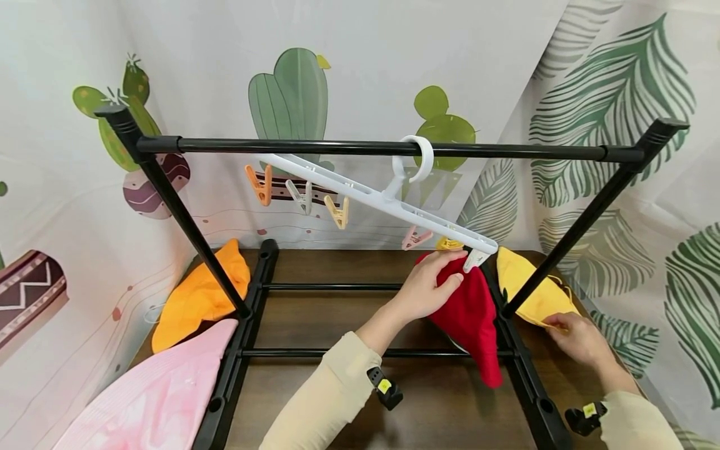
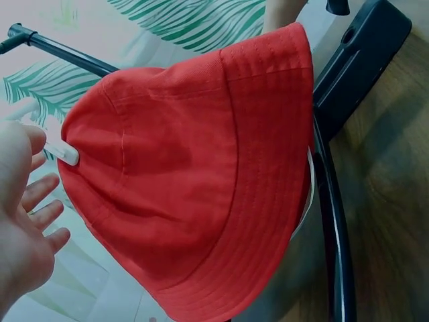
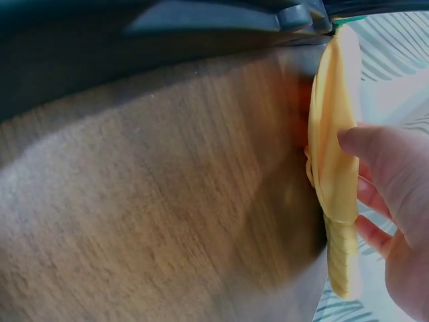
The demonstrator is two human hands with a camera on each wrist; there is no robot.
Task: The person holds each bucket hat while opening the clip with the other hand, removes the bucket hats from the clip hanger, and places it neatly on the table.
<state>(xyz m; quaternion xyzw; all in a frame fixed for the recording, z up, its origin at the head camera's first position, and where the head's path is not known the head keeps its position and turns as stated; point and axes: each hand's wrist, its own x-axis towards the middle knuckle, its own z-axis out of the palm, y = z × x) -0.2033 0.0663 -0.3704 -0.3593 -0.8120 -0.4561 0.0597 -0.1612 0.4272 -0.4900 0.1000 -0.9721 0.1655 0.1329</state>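
Note:
A red bucket hat (image 2: 181, 174) hangs crown up from a white clothespin (image 1: 475, 259) at the low right end of a white clip hanger (image 1: 360, 194). My left hand (image 1: 427, 287) is beside that clothespin, its thumb and fingers apart at the hat's crown; the left wrist view shows the thumb tip overlapping the clip and the other fingers spread. At the right, my right hand (image 1: 579, 339) pinches the edge of a yellow hat (image 1: 531, 287) with a thin cord, thumb on one side and fingers on the other in the right wrist view.
The hanger tilts from the top bar (image 1: 281, 147) of a black rack, several coloured clothespins along it. Left of the rack lie an orange hat (image 1: 205, 297) and a pink hat (image 1: 152, 394). Beneath is a brown wooden tabletop (image 1: 315, 319); a patterned curtain (image 1: 360, 75) hangs behind.

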